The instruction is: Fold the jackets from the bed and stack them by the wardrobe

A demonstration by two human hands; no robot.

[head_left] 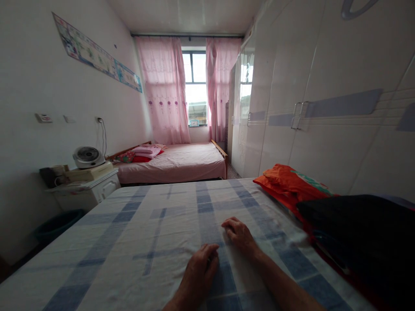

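Note:
My left hand is over the striped bed sheet, its fingers loosely bent and a small gap showing near the thumb. Nothing shows in it. Slightly farther off and to its right, my right hand lies low over the same white and blue sheet, fingers reaching left and a little apart. It holds nothing that I can see. The two hands are close together but not touching. Whether the palms press on the cloth is hidden.
Folded orange clothing and a dark pile of cloth lie along the bed's right side, beside the white wardrobe. Left stand a nightstand with a fan and a dark basin. Beyond is a pink-covered bed.

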